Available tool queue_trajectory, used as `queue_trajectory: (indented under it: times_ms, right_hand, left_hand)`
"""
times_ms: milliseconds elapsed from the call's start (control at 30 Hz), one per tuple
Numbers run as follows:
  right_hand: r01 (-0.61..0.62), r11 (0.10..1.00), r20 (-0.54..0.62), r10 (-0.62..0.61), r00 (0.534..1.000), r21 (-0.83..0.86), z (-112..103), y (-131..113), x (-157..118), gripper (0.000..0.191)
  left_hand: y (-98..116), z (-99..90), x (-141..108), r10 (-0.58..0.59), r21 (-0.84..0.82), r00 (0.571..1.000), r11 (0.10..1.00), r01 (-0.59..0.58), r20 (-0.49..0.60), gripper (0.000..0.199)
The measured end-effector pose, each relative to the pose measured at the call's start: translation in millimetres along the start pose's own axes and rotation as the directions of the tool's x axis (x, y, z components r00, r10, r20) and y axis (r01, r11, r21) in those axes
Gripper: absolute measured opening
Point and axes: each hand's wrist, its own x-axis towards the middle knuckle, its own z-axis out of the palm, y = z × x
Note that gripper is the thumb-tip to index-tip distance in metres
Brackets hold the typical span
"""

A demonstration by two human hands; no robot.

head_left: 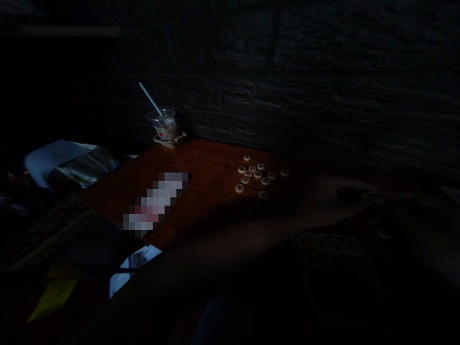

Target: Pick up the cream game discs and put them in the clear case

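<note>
The picture is very dark. My left hand (345, 192) reaches across the wooden table (208, 158) from the lower left. Its fingers are bent near a small pale ring-like edge, too dark to make out. Close to it on the right is my right hand (404, 197), mostly lost in shadow. Several round game pieces (258, 174) with red or dark characters lie loosely grouped on the table, left of my hands. Below my left hand, more round pieces (325, 244) sit in a row, faintly visible.
A clear plastic cup (165, 125) with a white straw stands in a cardboard holder (170, 140) at the back left, by the dark wall (287, 96). A blurred-out pale strip (161, 201) lies on the table's left side. Bags (68, 160) are beyond the left edge.
</note>
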Motion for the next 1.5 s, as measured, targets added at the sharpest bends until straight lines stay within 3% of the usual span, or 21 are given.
queue_trajectory:
  times_ms: [100, 333, 467, 700, 867, 1233, 1500]
  right_hand:
    - [-0.121, 0.989, 0.070, 0.116, 0.991, 0.086, -0.6, -13.6, -1.7, 0.055]
    - [-0.041, 0.996, 0.053, 0.037, 0.998, 0.077, 2.1, -16.4, -0.4, 0.035]
    - [-0.093, 0.988, 0.046, 0.088, 0.995, 0.120, 4.1, -17.3, -0.4, 0.020]
    - [-0.109, 0.957, 0.103, 0.084, 0.991, 0.269, 6.6, -17.9, -3.8, 0.022]
    - [-0.116, 0.931, 0.195, 0.050, 0.980, 0.346, 7.6, -10.8, -6.3, 0.034]
    - [-0.085, 0.864, 0.238, -0.041, 0.970, 0.496, 10.9, -5.0, -5.2, 0.033]
    - [-0.045, 0.870, 0.224, -0.076, 0.972, 0.491, 11.3, -2.1, -5.1, 0.032]
  left_hand:
    - [-2.5, -3.7, 0.2, 0.035, 0.044, 0.999, 0.998, -0.034, -0.024, 0.032]
    - [-6.8, -7.4, 1.4, 0.067, 0.059, 0.996, 0.996, -0.064, -0.054, 0.035]
    - [-6.2, -7.7, 1.0, 0.082, 0.092, 0.995, 0.993, -0.077, -0.054, 0.031]
    - [-6.4, -7.9, -2.1, 0.003, 0.046, 0.999, 0.999, -0.001, -0.045, 0.040]
    - [-1.6, -5.6, -4.9, 0.003, 0.026, 0.996, 1.000, -0.001, -0.085, 0.035]
    - [1.8, -6.0, -7.5, -0.006, 0.044, 0.984, 0.999, 0.015, -0.181, 0.033]
    - [3.0, -3.5, -6.9, -0.113, -0.186, 0.981, 0.979, 0.083, -0.156, 0.029]
